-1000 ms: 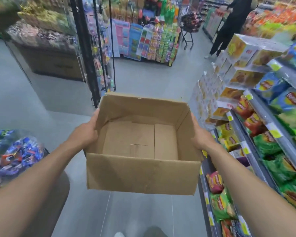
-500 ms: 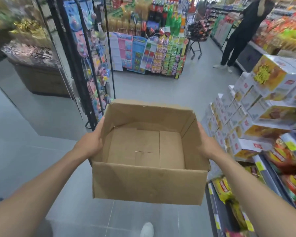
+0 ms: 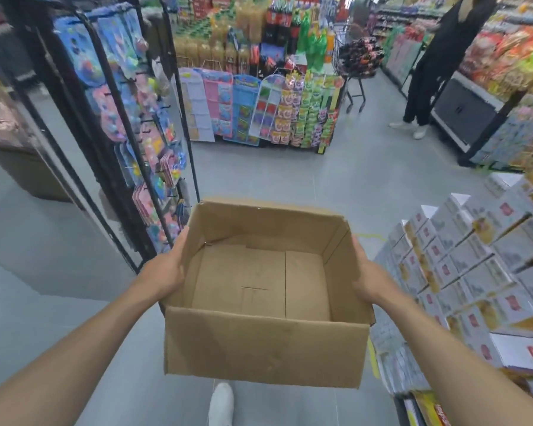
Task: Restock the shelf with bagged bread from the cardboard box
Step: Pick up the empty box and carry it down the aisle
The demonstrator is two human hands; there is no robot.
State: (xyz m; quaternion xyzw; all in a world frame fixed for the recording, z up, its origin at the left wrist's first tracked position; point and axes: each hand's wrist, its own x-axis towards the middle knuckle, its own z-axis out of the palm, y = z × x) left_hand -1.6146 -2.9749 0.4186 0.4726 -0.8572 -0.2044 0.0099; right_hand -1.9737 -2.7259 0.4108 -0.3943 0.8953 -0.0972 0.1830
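The cardboard box (image 3: pixel 265 345) is being carried in mid-air at the centre of the view, above the grey floor (image 3: pixel 336 186). Its top is standing open and its folded bottom flaps are showing inside. The left hand (image 3: pixel 163 272) is clamping the box's wall at 9 o'clock, thumb lying along the cardboard and pointing toward 12 o'clock. Its other fingers are tucked out of sight under the box. The right hand (image 3: pixel 370 279) is gripping the opposite wall at 3 o'clock the same way, its fingers also hidden beneath. Both forearms are reaching in from the lower corners.

Just below the box, at 6 o'clock, a white shoe (image 3: pixel 220 404) is showing on the floor. At 3 o'clock, stacked white cartons (image 3: pixel 462 272) are sitting on the shelf (image 3: pixel 408 408), close to the right wrist. At 10 o'clock a black wire rack (image 3: pixel 111 167) is hanging with coloured blister packs. Farther off at 12 o'clock a display of hanging packets (image 3: pixel 259 112) is standing under rows of bottles, with a shopping trolley (image 3: pixel 356 66) beside it. At 1 o'clock a person in black clothing (image 3: pixel 437 63) is standing by another shelf.
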